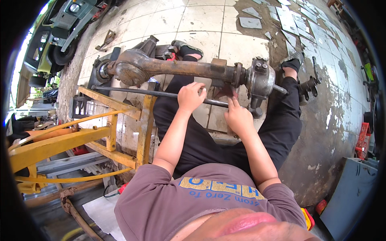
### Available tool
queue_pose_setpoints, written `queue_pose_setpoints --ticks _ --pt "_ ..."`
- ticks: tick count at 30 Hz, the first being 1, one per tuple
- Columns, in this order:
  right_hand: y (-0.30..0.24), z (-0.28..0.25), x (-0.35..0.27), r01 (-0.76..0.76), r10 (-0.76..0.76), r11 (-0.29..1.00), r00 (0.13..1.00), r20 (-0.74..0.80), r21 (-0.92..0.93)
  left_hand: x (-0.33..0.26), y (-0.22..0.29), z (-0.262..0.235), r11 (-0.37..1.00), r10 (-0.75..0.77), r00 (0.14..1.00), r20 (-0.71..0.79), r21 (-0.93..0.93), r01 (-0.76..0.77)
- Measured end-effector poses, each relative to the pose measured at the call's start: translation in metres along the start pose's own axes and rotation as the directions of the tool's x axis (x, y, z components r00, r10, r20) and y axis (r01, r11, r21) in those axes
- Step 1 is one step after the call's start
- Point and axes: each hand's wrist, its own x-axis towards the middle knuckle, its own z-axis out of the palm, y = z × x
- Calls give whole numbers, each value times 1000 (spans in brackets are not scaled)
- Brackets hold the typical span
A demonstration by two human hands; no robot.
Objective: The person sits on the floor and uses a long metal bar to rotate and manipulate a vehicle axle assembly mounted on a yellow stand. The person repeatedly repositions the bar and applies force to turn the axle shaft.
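A rusty axle housing [181,69] with a round differential bulge lies crosswise over my outstretched legs. A dark steel rod [140,92] runs along its near side. My left hand [191,97] is closed over the middle of this rod, its fingers bent on the far side. My right hand [239,116] is at the rod's right part, fingers close together, index finger pointing away from me. Just beyond those fingertips shows a blurred dark red patch [228,92]; its kind is unclear. At the axle's right end sits a grey metal hub [260,80] with a short shaft.
A yellow steel frame [60,149] stands close at my left. Loose metal parts [309,85] lie beyond my right foot. Broken tiles [250,22] cover the far floor. A parked vehicle [60,36] is at far left, a blue-grey metal box [350,197] at near right.
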Motion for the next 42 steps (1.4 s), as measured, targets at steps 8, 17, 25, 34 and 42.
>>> queue_pose_setpoints --ticks 8,17,25,34,42 --pt "-10 -4 -3 15 -16 999 999 -46 -29 -1 -2 -2 1000 -9 1000 6 6 9" --pt "-18 -13 -17 38 -40 996 999 -17 -75 -5 -6 0 998 -59 998 34 -18 59" --pt "-24 -12 -18 21 -22 997 1000 -10 -79 -3 -4 -2 998 -56 997 43 7 56" --pt "-30 -22 -27 0 6 997 997 74 -78 -3 -3 0 999 -31 999 22 -4 31" --pt "-23 -26 -25 15 -10 998 997 77 -59 -5 -6 -3 999 -32 999 30 17 31"
